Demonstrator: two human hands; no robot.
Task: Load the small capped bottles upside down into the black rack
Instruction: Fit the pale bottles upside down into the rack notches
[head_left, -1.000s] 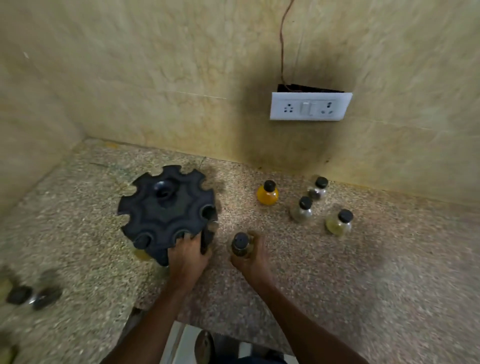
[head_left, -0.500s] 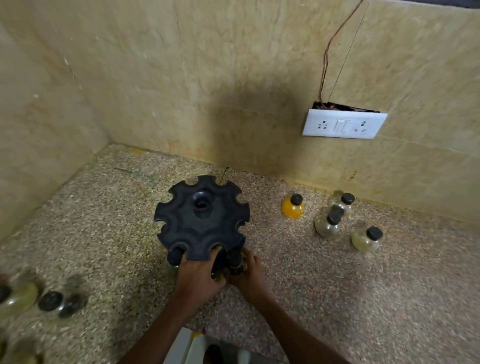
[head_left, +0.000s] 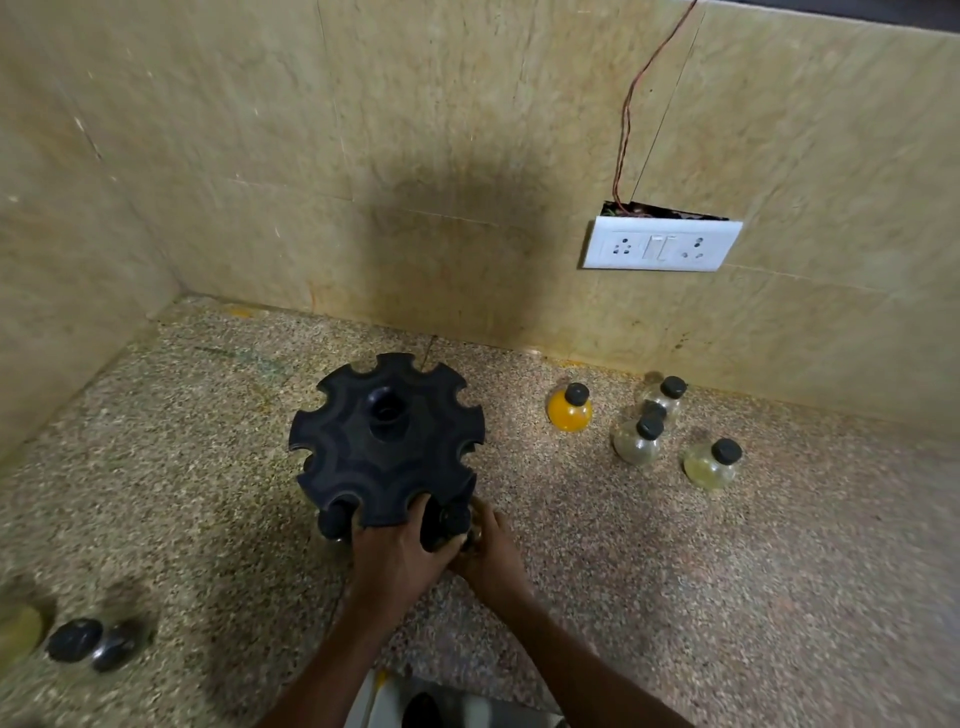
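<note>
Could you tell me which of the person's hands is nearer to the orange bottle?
Right. The right hand is at the rack's near right edge, below-left of the orange bottle; the left hand sits further left.

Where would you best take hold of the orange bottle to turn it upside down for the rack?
Take the orange bottle by its round belly, coming from above and the front. It stands upright and apart from its neighbours; its black cap must stay free, probably entering the rack first.

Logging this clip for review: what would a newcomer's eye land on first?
The black rack at the counter's centre, with the left hand holding its near edge and the right hand working a bottle in beside it. Four capped bottles stand right; a white socket plate hangs on the wall.
</note>
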